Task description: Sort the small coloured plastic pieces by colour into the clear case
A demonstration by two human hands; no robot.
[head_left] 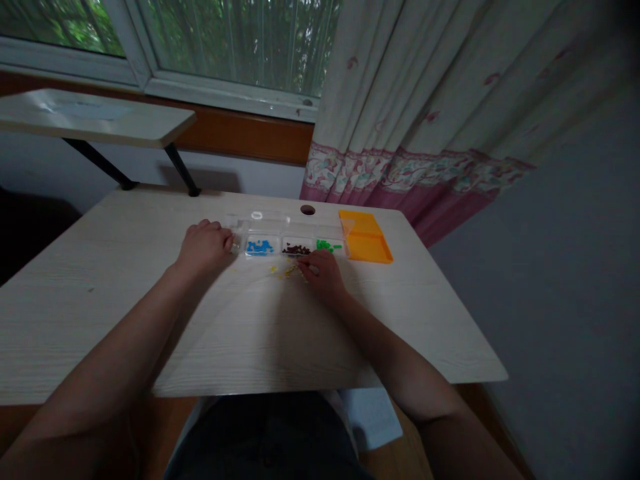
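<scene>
A clear plastic compartment box (280,235) lies on the table with its transparent lid (265,218) folded back. Its compartments hold small blue pieces (260,248), dark brown pieces (296,250) and green pieces (326,246). My left hand (206,243) is closed, its curled fingers gripping the left end of the box. In front of the box, small yellow pieces (289,271) lie scattered on the tabletop. My right hand (323,272) is over these yellow pieces with thumb and fingers pinched together; anything between the fingertips is too small to make out.
An orange tray (367,239) with a divider rests on the table (225,340) to the right of the box. Behind the box is a round cable hole (307,210). A raised shelf (100,117) on black legs stands at the back left. Patterned curtains (400,153) hang behind.
</scene>
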